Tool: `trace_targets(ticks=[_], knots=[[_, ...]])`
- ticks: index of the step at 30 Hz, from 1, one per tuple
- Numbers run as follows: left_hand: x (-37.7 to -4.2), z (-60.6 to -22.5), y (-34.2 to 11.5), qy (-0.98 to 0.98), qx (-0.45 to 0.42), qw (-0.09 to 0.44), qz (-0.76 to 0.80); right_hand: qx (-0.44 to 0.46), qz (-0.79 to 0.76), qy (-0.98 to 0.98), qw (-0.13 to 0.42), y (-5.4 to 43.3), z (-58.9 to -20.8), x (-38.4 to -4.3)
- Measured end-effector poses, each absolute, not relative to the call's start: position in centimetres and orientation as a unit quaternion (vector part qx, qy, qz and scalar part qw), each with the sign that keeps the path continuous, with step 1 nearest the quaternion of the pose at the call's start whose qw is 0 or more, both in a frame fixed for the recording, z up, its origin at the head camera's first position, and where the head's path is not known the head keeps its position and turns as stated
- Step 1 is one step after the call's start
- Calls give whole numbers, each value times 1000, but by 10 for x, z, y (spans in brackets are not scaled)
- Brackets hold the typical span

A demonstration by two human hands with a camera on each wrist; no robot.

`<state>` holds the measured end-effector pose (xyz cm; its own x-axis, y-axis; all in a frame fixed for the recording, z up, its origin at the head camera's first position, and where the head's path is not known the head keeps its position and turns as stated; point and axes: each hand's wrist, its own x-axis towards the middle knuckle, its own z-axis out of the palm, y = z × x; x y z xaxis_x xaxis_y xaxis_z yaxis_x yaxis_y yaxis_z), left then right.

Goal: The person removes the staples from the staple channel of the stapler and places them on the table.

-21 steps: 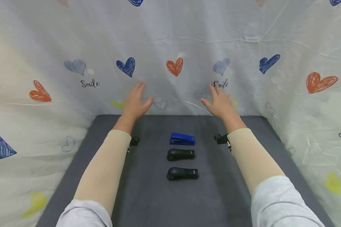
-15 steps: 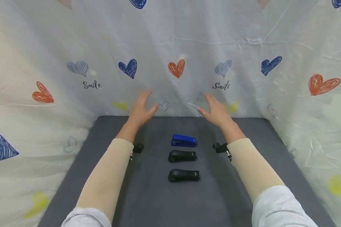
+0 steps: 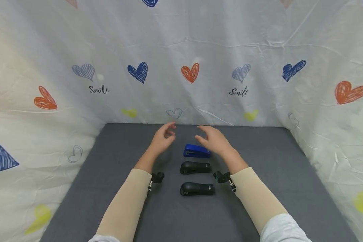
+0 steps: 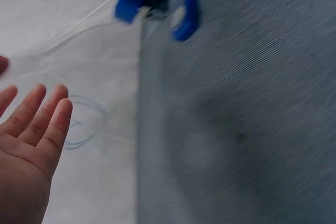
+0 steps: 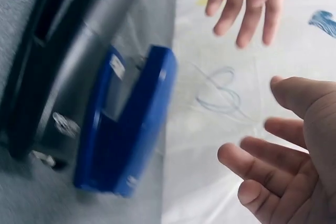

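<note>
Three staplers lie in a column on the grey table: a blue stapler at the back, a black stapler in the middle and another black stapler nearest the person. My left hand hovers to the left of the blue stapler, holding nothing, its fingers relaxed. At that stapler's right far end, my right hand is just as relaxed and holds nothing; its thumb is close by the blue body. The right wrist view shows both the blue stapler and a black stapler beside the hands.
A white curtain printed with hearts and "Smile" stands behind the table and along both sides. Each wrist carries a small black camera, such as the left camera mount.
Both hands have come down and back from in front of the curtain, drawing inward towards each other and the blue stapler. The staplers stay in their places on the table.
</note>
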<state>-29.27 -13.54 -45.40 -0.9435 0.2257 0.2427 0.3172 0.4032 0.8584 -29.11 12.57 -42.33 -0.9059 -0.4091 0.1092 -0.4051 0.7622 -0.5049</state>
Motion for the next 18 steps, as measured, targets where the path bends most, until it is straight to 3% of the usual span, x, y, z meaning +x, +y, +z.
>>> trace_targets(ticks=[11, 18], knots=[[-290, -511, -114, -879, -153, -70, -446, -255, -199, 943, 78, 87, -456, -292], [-293, -528, -104, -903, -192, -50, -381, -274, -169, 945, 62, 74, -465, -291]])
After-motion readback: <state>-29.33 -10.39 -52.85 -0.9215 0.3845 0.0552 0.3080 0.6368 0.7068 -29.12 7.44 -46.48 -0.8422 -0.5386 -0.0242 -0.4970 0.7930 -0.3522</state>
